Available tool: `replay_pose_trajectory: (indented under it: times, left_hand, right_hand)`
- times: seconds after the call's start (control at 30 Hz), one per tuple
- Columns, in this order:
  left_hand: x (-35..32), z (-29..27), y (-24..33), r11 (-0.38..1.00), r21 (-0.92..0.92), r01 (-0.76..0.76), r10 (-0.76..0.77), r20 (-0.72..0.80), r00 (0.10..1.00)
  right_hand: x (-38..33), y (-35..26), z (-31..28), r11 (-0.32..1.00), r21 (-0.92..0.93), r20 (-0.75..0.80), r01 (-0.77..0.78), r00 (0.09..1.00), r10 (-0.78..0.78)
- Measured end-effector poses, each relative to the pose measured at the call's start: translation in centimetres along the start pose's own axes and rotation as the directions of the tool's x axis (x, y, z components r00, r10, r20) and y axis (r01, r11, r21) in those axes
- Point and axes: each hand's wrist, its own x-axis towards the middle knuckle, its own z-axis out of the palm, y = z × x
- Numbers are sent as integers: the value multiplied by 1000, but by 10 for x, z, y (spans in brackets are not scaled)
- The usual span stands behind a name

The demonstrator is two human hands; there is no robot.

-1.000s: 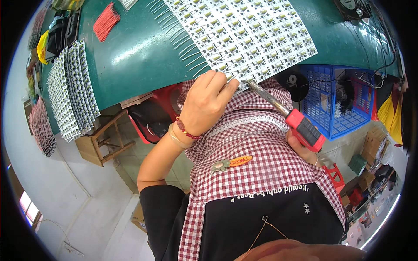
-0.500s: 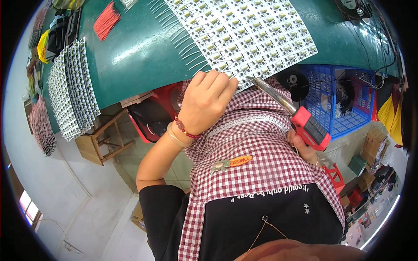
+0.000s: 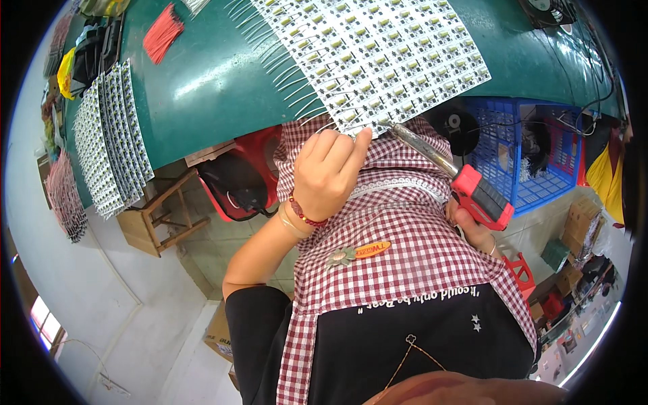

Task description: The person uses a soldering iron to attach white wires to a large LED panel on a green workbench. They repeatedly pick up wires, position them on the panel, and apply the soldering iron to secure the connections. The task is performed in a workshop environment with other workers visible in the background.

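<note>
A white sheet of small circuit boards (image 3: 405, 64) lies on the green table, its near corner reaching over the edge. Thin white wires (image 3: 290, 82) stick out in a row along its left side. My left hand (image 3: 329, 169) is closed in a pinch at that near corner; whatever is between the fingertips is too small to make out. In my right hand (image 3: 472, 233) is a soldering iron (image 3: 480, 197) with a red and black handle. Its metal tip rests at the sheet's near corner, close to my left fingertips. Part of my right hand is hidden behind the handle.
More board sheets (image 3: 111, 138) are stacked at the table's left end. A bundle of red wires (image 3: 163, 34) lies at the back left of the green table (image 3: 209, 88). Below the right side stand a blue plastic crate (image 3: 547, 182) and a black spool (image 3: 455, 126).
My left hand has moved slightly down, toward me, still pinched. The board sheet has shifted slightly, exposing more of its near corner. The soldering iron stays almost in place.
</note>
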Motion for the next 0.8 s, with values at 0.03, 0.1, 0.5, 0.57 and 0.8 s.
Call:
replay_pose_trajectory:
  times: [0.03, 0.1, 0.5, 0.57, 0.8]
  left_hand:
    - [0, 0, 0, 1000, 1, 6, -6, 0, 1000]
    - [1, 0, 0, 1000, 8, 0, 0, 5, 1000]
    - [3, 1, 3, 999, 47, -13, 11, 31, 999]
    - [3, 2, 3, 999, 50, -9, 8, 27, 1000]
    - [3, 2, 5, 997, 77, -4, 1, 32, 999]
  right_hand:
    - [0, 1, 0, 1000, -8, -2, -14, 1000, 14]
    - [-1, 4, -3, 999, -48, -10, -26, 1000, 26]
    - [-3, 14, -3, 973, -233, -31, 0, 999, -7]
    - [-5, 18, -5, 979, -203, -27, 4, 1000, -10]
    - [-4, 21, -4, 949, -312, -13, 42, 999, -48]
